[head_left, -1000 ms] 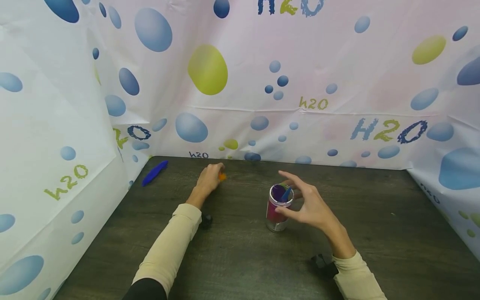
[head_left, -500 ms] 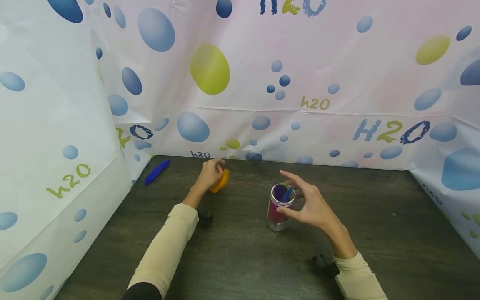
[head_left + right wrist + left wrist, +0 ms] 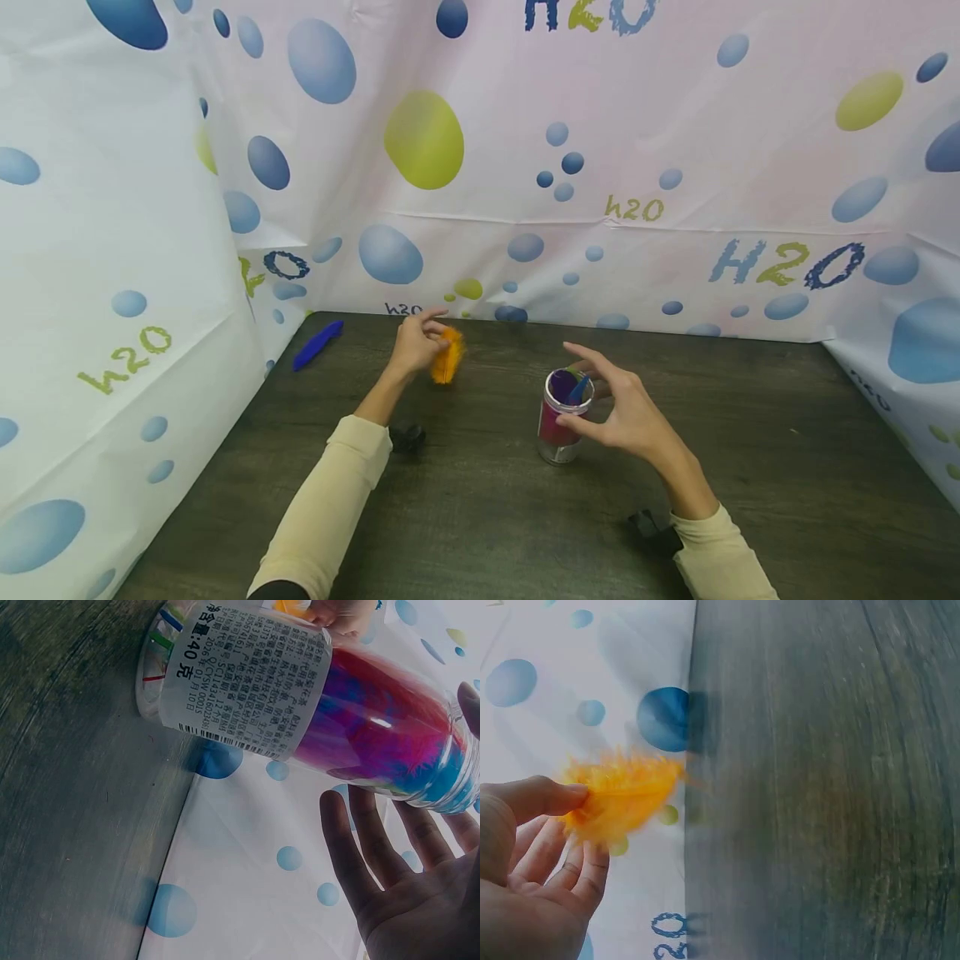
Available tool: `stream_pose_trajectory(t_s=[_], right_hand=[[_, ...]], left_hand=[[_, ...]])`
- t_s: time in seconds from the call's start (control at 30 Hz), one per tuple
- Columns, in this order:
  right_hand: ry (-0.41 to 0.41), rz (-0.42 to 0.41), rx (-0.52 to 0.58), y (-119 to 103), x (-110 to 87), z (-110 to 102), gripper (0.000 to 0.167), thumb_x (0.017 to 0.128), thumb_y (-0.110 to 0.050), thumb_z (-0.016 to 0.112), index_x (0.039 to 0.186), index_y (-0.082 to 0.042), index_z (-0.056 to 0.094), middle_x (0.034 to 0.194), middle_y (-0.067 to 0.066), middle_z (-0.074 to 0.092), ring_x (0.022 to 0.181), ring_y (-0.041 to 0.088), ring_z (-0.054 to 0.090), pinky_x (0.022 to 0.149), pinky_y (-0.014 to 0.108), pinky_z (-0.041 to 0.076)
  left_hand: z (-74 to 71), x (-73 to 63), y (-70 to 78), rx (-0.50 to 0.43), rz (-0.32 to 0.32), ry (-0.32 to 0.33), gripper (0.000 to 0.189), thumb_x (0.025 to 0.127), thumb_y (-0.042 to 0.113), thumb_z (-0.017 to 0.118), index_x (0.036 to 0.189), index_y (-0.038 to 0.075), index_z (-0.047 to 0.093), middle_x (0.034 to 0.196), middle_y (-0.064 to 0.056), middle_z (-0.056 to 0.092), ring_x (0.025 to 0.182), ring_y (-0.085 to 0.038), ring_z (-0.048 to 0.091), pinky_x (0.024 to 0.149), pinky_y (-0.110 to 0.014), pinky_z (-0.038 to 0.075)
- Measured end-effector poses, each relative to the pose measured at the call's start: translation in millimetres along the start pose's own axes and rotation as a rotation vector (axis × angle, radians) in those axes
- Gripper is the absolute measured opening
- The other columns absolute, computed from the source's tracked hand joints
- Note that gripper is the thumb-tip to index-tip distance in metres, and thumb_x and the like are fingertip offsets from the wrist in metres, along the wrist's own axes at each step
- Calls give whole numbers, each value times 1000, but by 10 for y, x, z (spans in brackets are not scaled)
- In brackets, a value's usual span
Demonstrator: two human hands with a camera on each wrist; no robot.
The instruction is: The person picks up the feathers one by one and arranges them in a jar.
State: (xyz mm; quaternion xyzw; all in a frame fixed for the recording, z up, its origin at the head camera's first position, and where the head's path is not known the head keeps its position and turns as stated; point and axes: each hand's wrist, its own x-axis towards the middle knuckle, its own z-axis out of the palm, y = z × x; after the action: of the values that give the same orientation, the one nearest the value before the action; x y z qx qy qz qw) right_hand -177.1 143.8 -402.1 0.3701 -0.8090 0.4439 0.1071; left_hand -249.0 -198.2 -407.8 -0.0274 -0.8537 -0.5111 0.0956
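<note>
In the head view, my left hand pinches an orange feather above the back of the table. The left wrist view shows the fluffy orange feather between thumb and fingers, slightly blurred. My right hand is around the upper part of a clear jar, thumb in front and some fingertips hidden behind it. One finger points out above the rim. Inside the jar are pink, purple and blue feathers, and a white printed label covers its lower part.
A dark blue feather lies near the table's back left corner. The dark wooden table ends at a white bubble-printed sheet at the back and sides. Dark wrist devices sit under both wrists.
My left hand has lifted slightly and shifted left with the orange feather, which now shows fully beside the fingers. My right hand and the jar have stayed in place.
</note>
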Motion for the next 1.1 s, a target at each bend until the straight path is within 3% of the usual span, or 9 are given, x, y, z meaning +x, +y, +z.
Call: stream_pose_trajectory(t_s=[0.17, 0.43, 0.7, 0.9, 1.1], right_hand=[[-1, -6, -9, -12, -3, 6, 89, 77, -13, 90, 154, -8, 44, 123, 19, 69, 104, 32, 70, 79, 47, 63], [3, -20, -17, -14, -14, 28, 90, 78, -14, 90, 155, -10, 44, 122, 16, 69, 104, 29, 69, 82, 48, 62], [10, -21, -18, -4, -37, 38, 89, 77, -13, 89, 154, -7, 44, 122, 18, 68, 101, 30, 71, 78, 43, 63], [12, -34, -23, 11, -34, 31, 90, 77, -12, 90, 154, -8, 44, 121, 17, 69, 102, 30, 69, 80, 46, 63], [7, -37, -4, 18, -21, 30, 89, 77, -10, 90, 154, -7, 45, 120, 18, 69, 101, 31, 70, 79, 47, 63]], left_hand=[[-23, -38, 42, -102, 1, 33, 62, 90, -13, 71, 148, -3, 52, 109, -28, 73, 99, -42, 71, 88, -46, 61], [-58, -102, 100, -252, -64, 82, 68, 93, -3, 75, 154, 4, 47, 111, -22, 75, 94, -24, 72, 92, -41, 60], [-61, -150, 219, -356, -72, 90, 71, 93, 0, 75, 156, 9, 45, 104, -13, 78, 84, -9, 71, 94, -39, 59], [-54, -187, 376, -455, -62, 90, 72, 92, -2, 76, 156, 11, 45, 92, 2, 77, 84, -10, 70, 90, -32, 59], [-42, -225, 559, -521, -22, 84, 69, 89, -6, 75, 152, 10, 50, 85, 6, 72, 78, -13, 69, 85, -32, 60]])
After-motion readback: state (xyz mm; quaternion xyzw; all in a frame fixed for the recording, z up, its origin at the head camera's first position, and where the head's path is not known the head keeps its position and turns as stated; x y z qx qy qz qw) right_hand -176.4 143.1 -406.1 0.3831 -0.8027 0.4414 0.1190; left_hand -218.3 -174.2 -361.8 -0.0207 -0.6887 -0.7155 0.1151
